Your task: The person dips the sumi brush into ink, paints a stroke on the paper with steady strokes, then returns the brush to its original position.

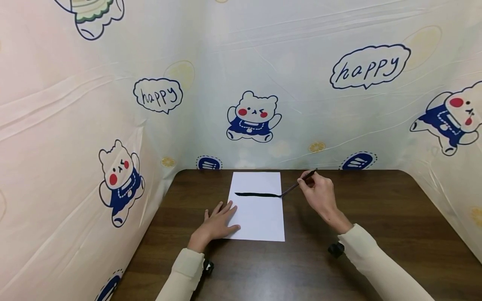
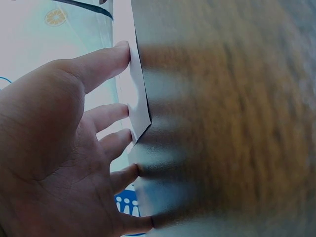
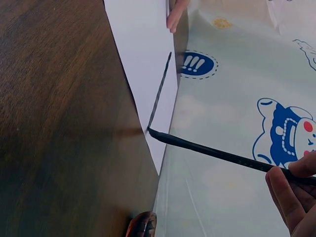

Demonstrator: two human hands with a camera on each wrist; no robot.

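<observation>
A white sheet of paper (image 1: 260, 219) lies on the dark wooden table, crossed in its upper part by a thick black line (image 1: 257, 195). My right hand (image 1: 321, 195) pinches a slim dark brush (image 3: 212, 152) by its handle, off the paper's right side. The brush tip meets the line's right end at the paper's edge. On the sheet's lower left side, my left hand (image 1: 215, 225) rests with fingers spread. In the left wrist view its thumb (image 2: 106, 64) touches the paper near a corner, and the outer fingertips reach bare wood.
Brown table (image 1: 241, 269) surrounds the sheet. A pale cloth backdrop (image 1: 203, 125) printed with cartoon bears stands along the table's back and sides. A small dark reddish object (image 3: 141, 224) pokes into the bottom of the right wrist view; its kind is unclear.
</observation>
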